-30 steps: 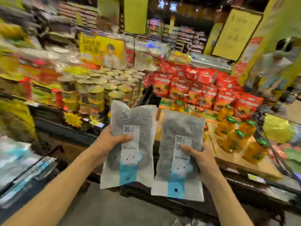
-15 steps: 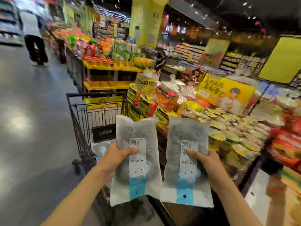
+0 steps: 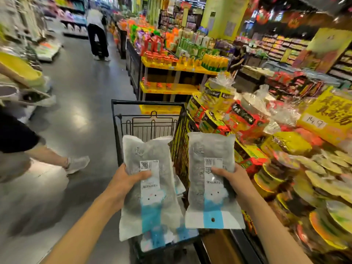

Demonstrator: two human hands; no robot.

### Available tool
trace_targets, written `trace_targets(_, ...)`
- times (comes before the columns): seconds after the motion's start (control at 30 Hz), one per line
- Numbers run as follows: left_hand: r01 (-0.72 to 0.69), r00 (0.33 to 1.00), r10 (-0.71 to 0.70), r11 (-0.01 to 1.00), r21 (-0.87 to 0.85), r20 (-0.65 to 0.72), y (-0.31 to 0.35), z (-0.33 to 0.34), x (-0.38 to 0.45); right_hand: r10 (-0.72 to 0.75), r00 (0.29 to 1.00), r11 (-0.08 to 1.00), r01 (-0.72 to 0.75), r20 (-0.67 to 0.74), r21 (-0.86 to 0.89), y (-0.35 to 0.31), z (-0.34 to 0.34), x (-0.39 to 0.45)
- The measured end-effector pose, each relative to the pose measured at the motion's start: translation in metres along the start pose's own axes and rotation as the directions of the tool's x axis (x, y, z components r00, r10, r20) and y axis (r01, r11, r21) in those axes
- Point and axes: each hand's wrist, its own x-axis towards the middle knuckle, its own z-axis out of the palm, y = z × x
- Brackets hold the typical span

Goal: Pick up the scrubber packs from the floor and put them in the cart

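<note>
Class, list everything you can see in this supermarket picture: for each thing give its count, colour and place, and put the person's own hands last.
scrubber packs: two held, grey with blue and white labels, upright over the cart; the other to its right; more packs like them lie in the cart, number unclear.
cart: one, black wire, directly ahead in the aisle.
display shelves: yellow, right of the aisle, stocked with colourful goods.
wrapped bundles: several, yellow and red, right of the cart.
passers-by: one far up the aisle, another's leg at left.
left hand: grips the left pack.
right hand: grips the right pack.
</note>
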Motion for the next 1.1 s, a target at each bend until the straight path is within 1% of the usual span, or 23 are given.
trace_targets(0.1, 0.035, 0.994, -0.035, 0.999, -0.002, -0.100, -0.019, 0.009, 0.030, 0.017, 0.997, 1.000, -0.018, 0.077, 0.009, 0.018, -0.004, 0.060)
trace_targets(0.27, 0.104, 0.962, -0.104, 0.995, -0.012, -0.252, -0.054, 0.031, 0.070, 0.132, 0.970, 0.991, -0.133, 0.206, -0.007, 0.054, -0.002, 0.144)
trace_targets(0.4, 0.157, 0.939, -0.149, 0.988, 0.000, -0.310, -0.079, 0.035, 0.103, 0.213, 0.942, 0.977, -0.214, 0.258, -0.025, 0.084, 0.002, 0.193)
trace_targets(0.5, 0.227, 0.918, -0.214, 0.974, 0.001, -0.335, -0.102, 0.030, 0.130, 0.268, 0.917, 0.963, -0.263, 0.294, -0.059, 0.113, 0.008, 0.226)
trace_targets(0.73, 0.313, 0.887, -0.272, 0.948, 0.055, -0.373, -0.177, 0.008, 0.180, 0.347, 0.891, 0.937, -0.318, 0.294, -0.144, 0.206, 0.030, 0.279)
trace_targets(0.87, 0.414, 0.844, -0.348, 0.907, 0.082, -0.409, -0.238, -0.011, 0.199, 0.417, 0.869, 0.903, -0.361, 0.267, -0.235, 0.276, 0.037, 0.291)
trace_targets(0.93, 0.465, 0.818, -0.383, 0.880, 0.101, -0.429, -0.269, -0.019, 0.206, 0.473, 0.854, 0.871, -0.417, 0.218, -0.258, 0.309, 0.039, 0.289)
trace_targets(1.0, 0.486, 0.804, -0.394, 0.867, 0.112, -0.446, -0.293, -0.023, 0.207, 0.527, 0.832, 0.839, -0.477, 0.174, -0.261, 0.338, 0.039, 0.284)
trace_targets(1.1, 0.524, 0.778, -0.429, 0.846, 0.097, -0.459, -0.323, -0.029, 0.204, 0.583, 0.799, 0.800, -0.531, 0.150, -0.280, 0.371, 0.039, 0.275)
